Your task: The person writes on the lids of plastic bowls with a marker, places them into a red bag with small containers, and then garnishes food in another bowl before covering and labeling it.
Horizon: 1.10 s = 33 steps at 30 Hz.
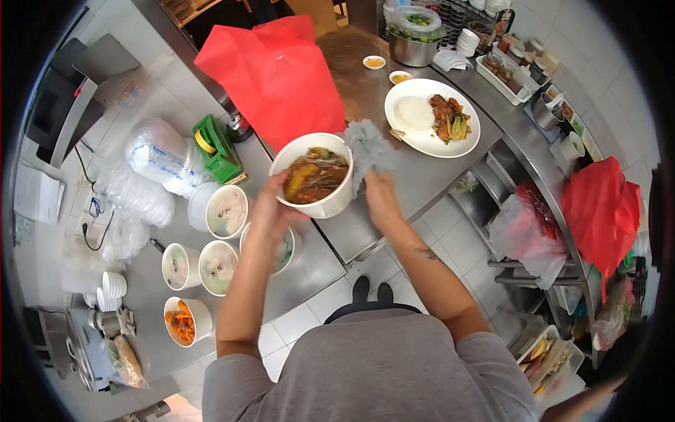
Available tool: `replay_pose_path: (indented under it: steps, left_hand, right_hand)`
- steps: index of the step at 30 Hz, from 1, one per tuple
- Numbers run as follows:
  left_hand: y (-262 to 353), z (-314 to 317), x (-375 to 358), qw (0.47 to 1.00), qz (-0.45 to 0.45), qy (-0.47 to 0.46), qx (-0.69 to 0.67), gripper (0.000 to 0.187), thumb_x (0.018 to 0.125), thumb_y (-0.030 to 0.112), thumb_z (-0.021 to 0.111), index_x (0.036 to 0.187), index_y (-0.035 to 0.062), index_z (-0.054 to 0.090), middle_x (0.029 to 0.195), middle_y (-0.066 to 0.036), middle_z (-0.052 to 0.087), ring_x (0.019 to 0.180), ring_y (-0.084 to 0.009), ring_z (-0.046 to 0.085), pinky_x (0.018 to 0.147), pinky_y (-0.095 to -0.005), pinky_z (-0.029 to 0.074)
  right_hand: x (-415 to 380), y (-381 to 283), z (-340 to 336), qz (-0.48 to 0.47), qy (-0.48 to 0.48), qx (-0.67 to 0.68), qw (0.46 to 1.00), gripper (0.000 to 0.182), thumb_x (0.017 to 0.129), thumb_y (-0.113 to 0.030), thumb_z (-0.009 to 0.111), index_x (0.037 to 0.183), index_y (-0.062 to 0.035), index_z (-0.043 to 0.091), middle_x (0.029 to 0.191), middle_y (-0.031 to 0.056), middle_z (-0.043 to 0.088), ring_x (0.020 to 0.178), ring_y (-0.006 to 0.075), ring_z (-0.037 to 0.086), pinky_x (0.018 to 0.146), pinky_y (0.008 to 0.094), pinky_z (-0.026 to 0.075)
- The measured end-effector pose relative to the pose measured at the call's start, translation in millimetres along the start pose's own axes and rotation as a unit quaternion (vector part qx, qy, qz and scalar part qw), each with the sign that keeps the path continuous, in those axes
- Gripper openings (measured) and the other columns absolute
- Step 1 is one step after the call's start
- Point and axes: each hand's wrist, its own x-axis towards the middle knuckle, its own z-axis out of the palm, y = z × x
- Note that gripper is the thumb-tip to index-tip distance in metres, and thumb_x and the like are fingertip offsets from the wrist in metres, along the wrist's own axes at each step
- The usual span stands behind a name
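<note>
The left hand [274, 204] is clamped on the side of a round white takeaway tub [330, 205], its fingers spread along the wall, and tilts the tub so that the brown, glossy food with yellow pieces [314, 176] shows inside. The right hand [380, 200], apart from the left, is closed around a crumpled grey cloth [369, 146] that sits against the tub's right side. The tub is over the edge of the steel counter [313, 271]. To the left on that counter stands a white tub of orange food [181, 323], and a little farther on are several white tubs with clear, marked lids [219, 267]. Beyond them, a green tape dispenser [216, 151] stands beside clear plastic packaging [158, 158]. Just behind the held tub lies a large red fabric bag [274, 84]. To its right, an oval white plate [422, 145] bears white rice [415, 114] and browned food with greens [450, 118]. Farther back are two small white dishes of orange sauce [374, 62] and a round metal pot [415, 53].
</note>
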Motion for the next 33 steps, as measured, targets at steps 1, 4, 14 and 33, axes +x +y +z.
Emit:
replay_pose_path:
  steps: [1, 4, 14, 33]
  left_hand:
    - [-8, 8, 4, 1.0, 0.002, -0.002, -0.011, 0.048, 0.089, 0.036, 0.042, 0.122, 0.0019, 0.043, 0.102, -0.016, 0.061, 0.073, -0.0256, 0.066, 0.04, -0.0336, 0.055]
    - [-25, 25, 17, 0.999, 0.009, 0.002, -0.039, 0.049, 0.09, 0.04, 0.038, 0.124, 0.0044, 0.043, 0.106, -0.015, 0.06, 0.08, -0.0244, 0.065, 0.045, -0.0359, 0.055]
    - [-41, 65, 20, 0.992, -0.011, 0.043, -0.117, 0.048, 0.086, 0.04, 0.049, 0.122, 0.0097, 0.047, 0.112, -0.011, 0.055, 0.104, -0.0239, 0.053, 0.088, -0.0352, 0.043]
    - [-59, 74, -7, 0.973, 0.065, -0.022, -0.222, 0.044, 0.085, 0.014, 0.05, 0.126, 0.0051, 0.037, 0.114, -0.01, 0.054, 0.109, -0.0206, 0.051, 0.099, -0.0345, 0.037]
  right_hand:
    - [-7, -10, 9, -0.011, 0.033, -0.014, 0.999, 0.044, 0.088, -0.031, 0.049, 0.101, 0.0104, 0.056, 0.09, 0.0152, 0.062, 0.084, 0.021, 0.057, 0.074, 0.0329, 0.044]
    - [-13, -7, -6, 0.104, -0.031, -0.069, 0.992, 0.038, 0.087, -0.023, 0.051, 0.107, 0.0091, 0.055, 0.104, 0.0166, 0.059, 0.1, 0.0224, 0.054, 0.085, 0.0326, 0.042]
    - [-47, 32, -20, -0.336, 0.003, -0.224, 0.915, 0.072, 0.071, 0.0, 0.055, 0.139, -0.0088, 0.036, 0.146, 0.0258, 0.019, 0.131, 0.0411, 0.026, 0.106, 0.0428, 0.023]
    - [-30, 35, -22, -0.439, 0.018, -0.414, 0.797, 0.086, 0.063, -0.004, 0.063, 0.141, -0.0021, 0.025, 0.132, 0.0235, 0.026, 0.128, 0.0416, 0.022, 0.109, 0.0461, 0.015]
